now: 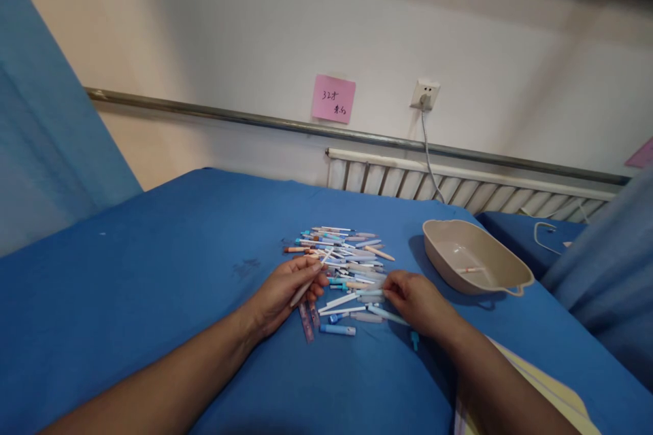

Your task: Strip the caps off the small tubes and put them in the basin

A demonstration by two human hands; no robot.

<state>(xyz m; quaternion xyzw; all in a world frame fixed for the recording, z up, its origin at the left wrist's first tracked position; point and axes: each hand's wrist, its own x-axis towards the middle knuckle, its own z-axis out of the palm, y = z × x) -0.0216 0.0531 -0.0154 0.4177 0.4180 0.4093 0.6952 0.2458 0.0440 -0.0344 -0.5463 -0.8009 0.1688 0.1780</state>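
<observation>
A heap of pen parts (357,259), with slim white sticks, pale barrels and blue or teal pieces, lies on the blue bed cover (168,272). My left hand (288,289) is closed at the heap's left side around a slim pale pen part (302,293); a white tip points up past the thumb. At the heap's right edge, my right hand (415,296) has its fingers pinched together, and what they grip is hidden. Below the left hand lie pinkish clear strips (306,323). A light-blue tube (337,330) rests nearest me, and a small teal piece (415,340) lies under my right wrist.
A beige plastic basin (477,255) with a small stick-like piece inside stands right of the heap. A yellow striped item (545,380) lies beneath my right forearm. Behind the bed are a radiator (388,177), a metal rail (245,117) and a plugged cable (427,149). Curtains hang at both sides.
</observation>
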